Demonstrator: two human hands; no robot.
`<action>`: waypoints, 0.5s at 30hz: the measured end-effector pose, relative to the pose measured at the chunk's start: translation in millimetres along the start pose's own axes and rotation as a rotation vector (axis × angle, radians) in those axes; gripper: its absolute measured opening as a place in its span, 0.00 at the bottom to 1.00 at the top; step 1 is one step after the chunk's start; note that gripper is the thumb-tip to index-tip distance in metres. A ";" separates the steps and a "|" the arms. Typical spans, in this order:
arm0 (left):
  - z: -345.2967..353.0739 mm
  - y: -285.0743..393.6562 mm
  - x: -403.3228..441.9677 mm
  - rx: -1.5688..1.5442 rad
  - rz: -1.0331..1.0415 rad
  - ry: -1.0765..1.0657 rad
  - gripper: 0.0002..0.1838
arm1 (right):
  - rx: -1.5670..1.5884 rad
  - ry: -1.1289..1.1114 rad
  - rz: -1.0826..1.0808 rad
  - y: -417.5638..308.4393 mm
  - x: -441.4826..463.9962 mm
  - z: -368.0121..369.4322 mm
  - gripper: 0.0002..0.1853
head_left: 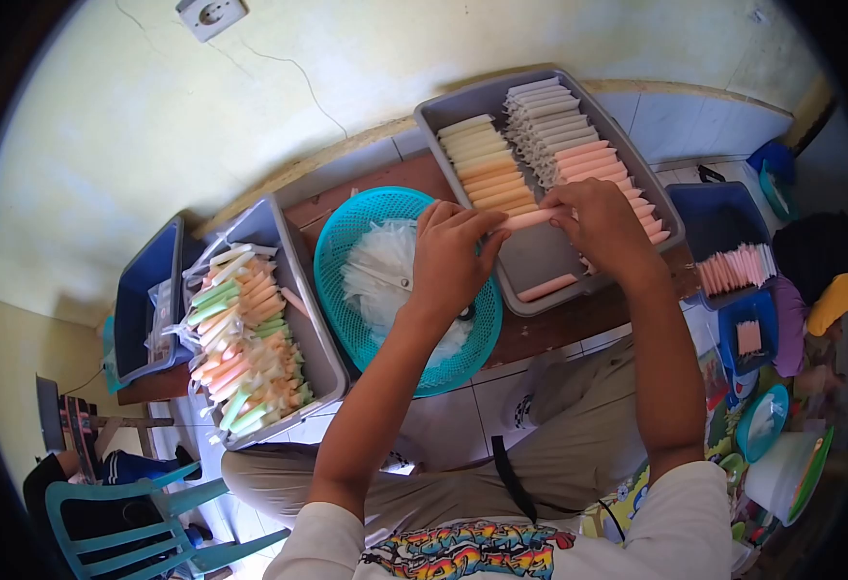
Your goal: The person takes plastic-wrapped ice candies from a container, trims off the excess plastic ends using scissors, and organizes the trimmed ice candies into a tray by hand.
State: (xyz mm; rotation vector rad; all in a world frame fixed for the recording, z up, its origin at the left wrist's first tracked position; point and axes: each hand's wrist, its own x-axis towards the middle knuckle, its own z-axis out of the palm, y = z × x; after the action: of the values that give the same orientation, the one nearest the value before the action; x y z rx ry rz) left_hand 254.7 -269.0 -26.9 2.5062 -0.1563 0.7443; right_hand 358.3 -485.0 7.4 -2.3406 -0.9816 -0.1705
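Both hands hold one pink ice-pop tube (528, 219) level above the right grey tray (551, 253). My left hand (448, 259) pinches its left end between thumb and fingers. At the other end, the fingers of my right hand (605, 227) are closed on it. Inside that tray lie rows of yellow-to-orange tubes (489, 166), greyish-white tubes (545, 111) and pink tubes (588, 162). A single pink tube (547, 287) rests near the tray's front edge. Below my left hand, a turquoise basket (332, 256) holds clear plastic sleeves (371, 266) and scissors (404, 283), partly covered.
Left of the basket, another grey tray (298, 256) is heaped with mixed green, orange, pink and white tubes (250, 338). A dark blue tub (134, 300) stands beyond it. At right, a blue bin (709, 208) contains pink tubes (733, 269). A turquoise chair (134, 541) is at lower left.
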 end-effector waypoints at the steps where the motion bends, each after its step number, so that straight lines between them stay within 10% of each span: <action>1: 2.9 2.0 2.8 -0.008 0.005 -0.001 0.12 | -0.007 0.002 0.006 3.9 0.4 -0.3 0.09; 15: 48.9 23.9 42.5 0.430 0.025 -0.736 0.07 | -0.216 -0.460 0.174 16.2 -8.5 20.0 0.09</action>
State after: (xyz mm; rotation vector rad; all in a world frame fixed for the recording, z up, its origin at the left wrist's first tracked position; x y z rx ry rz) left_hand 308.0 -313.0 -28.4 3.0829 -0.3058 -0.2018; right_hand 361.1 -487.9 -19.4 -2.7176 -0.9982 0.3647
